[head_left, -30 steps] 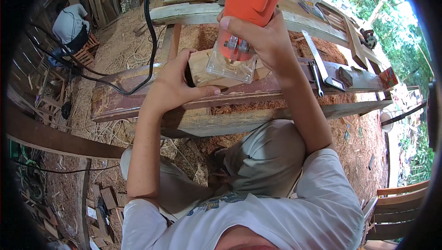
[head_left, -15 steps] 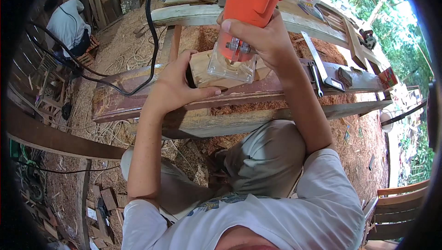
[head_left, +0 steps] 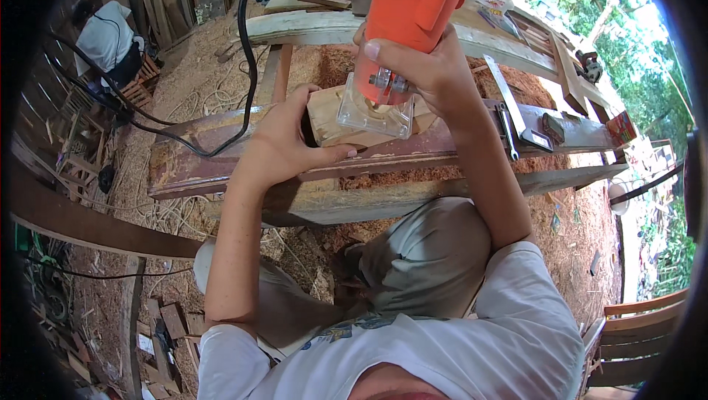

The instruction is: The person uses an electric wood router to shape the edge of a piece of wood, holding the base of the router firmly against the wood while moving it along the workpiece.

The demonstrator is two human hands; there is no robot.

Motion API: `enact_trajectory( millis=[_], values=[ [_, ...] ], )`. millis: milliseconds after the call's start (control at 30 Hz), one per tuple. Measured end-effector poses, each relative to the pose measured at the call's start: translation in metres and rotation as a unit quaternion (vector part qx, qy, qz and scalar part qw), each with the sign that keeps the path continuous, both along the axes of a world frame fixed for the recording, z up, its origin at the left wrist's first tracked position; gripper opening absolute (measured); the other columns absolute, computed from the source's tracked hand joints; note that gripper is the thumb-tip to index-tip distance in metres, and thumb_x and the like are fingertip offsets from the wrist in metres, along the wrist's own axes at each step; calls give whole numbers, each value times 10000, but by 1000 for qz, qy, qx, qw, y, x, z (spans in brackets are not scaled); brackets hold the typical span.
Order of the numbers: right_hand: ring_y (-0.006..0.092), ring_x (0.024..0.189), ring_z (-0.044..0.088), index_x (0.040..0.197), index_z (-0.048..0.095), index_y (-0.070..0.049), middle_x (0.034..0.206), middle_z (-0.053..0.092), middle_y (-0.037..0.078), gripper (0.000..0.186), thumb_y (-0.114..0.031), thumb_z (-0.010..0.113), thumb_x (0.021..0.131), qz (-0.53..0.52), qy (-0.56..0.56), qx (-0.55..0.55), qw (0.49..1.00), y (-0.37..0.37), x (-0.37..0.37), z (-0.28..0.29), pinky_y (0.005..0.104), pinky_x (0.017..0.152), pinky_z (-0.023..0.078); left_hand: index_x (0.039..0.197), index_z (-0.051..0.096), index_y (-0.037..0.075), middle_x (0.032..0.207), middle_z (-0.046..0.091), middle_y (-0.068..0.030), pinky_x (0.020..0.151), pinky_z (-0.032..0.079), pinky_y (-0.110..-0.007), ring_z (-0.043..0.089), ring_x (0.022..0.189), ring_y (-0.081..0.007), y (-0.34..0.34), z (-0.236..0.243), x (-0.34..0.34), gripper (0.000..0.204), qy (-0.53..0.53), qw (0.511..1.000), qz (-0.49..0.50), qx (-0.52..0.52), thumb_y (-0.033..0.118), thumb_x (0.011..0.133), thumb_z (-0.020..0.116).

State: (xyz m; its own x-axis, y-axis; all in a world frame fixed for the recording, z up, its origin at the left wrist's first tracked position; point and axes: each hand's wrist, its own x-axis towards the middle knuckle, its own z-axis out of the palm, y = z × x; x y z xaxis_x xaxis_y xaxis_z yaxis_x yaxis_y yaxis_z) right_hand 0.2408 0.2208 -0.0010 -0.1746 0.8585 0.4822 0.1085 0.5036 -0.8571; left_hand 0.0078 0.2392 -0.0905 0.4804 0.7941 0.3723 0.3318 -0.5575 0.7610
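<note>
An orange trim router (head_left: 413, 2) stands on a pale wooden block (head_left: 324, 116), its clear square base (head_left: 358, 121) resting on the block's top face. My right hand (head_left: 424, 68) is wrapped round the router's lower body, thumb toward me. With thumb on the near side and fingers at the far side, my left hand (head_left: 291, 138) grips the block's left end. The block lies on a worn reddish-brown plank (head_left: 221, 134). The router's bit is mostly hidden by the base and body.
Right of the block lie a wrench (head_left: 507, 131), a try square (head_left: 516, 109) and a small dark block (head_left: 553, 129). A black cable (head_left: 243, 53) loops across the plank's left part. Another person (head_left: 107, 39) sits at the far left. Shavings cover the ground.
The router and my right hand have shifted slightly right and toward me over the block. My left hand keeps its grip on the block's end.
</note>
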Motion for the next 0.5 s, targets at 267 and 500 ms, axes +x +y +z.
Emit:
enact_trajectory(
  millis=[267, 500],
  values=[
    [159, 972, 704, 1183, 676, 5, 1072, 735, 84, 381, -176, 799, 872, -7, 4, 0, 1000, 3, 0, -3, 349, 883, 575, 1326, 555, 15, 1163, 696, -215, 940, 534, -415, 695, 1094, -343, -1, 5, -1, 865, 15, 1000, -7, 1, 431, 683, 956],
    [135, 816, 702, 1152, 660, 8, 974, 720, 79, 329, -137, 787, 886, 11, 61, 112, 992, 12, -6, -8, 301, 698, 565, 1317, 556, 9, 1158, 691, -224, 940, 531, -428, 690, 1100, -357, -2, 8, 2, 864, 28, 1000, -2, 3, 441, 684, 956]
  ],
)
